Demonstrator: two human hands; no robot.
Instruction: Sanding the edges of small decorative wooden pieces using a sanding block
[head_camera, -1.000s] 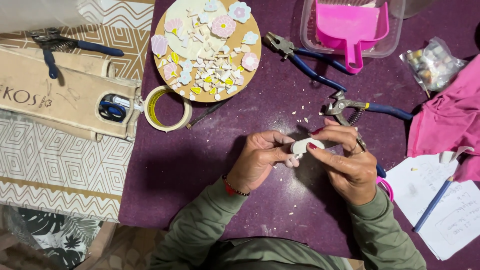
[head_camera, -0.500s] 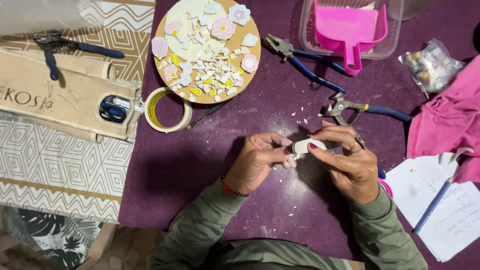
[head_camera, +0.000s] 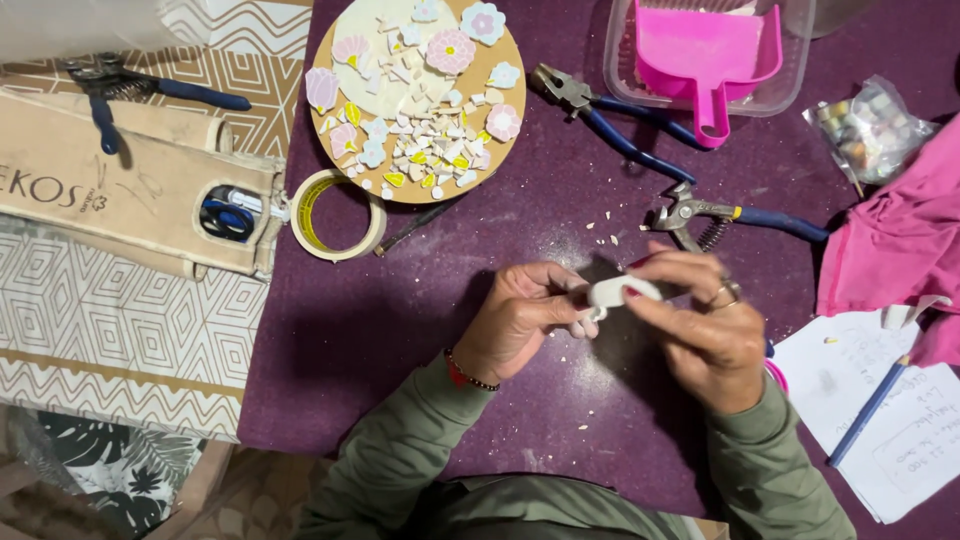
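Observation:
My left hand (head_camera: 525, 315) and my right hand (head_camera: 700, 320) meet over the purple cloth, both pinching one small white ceramic piece (head_camera: 612, 291) between the fingertips. The right hand wears rings and has red nails; the left wrist carries a thin red bracelet. Small white crumbs lie on the cloth under and around the hands. Straight beyond them rests a round wooden board (head_camera: 340, 140) covered with white shards and pastel flower and shell pieces.
Spring nippers (head_camera: 700, 215) lie just beyond my right hand, blue-handled pliers (head_camera: 600, 110) further back. A tape roll (head_camera: 338, 215) sits left of centre. A pink scoop (head_camera: 705, 60) lies in a clear tub. Pink fabric (head_camera: 895, 240), paper with a pencil (head_camera: 868, 410), and a beige case (head_camera: 120, 190) are nearby.
Both hands keep hold of the white piece at the same spot; the fingers shift only slightly around it.

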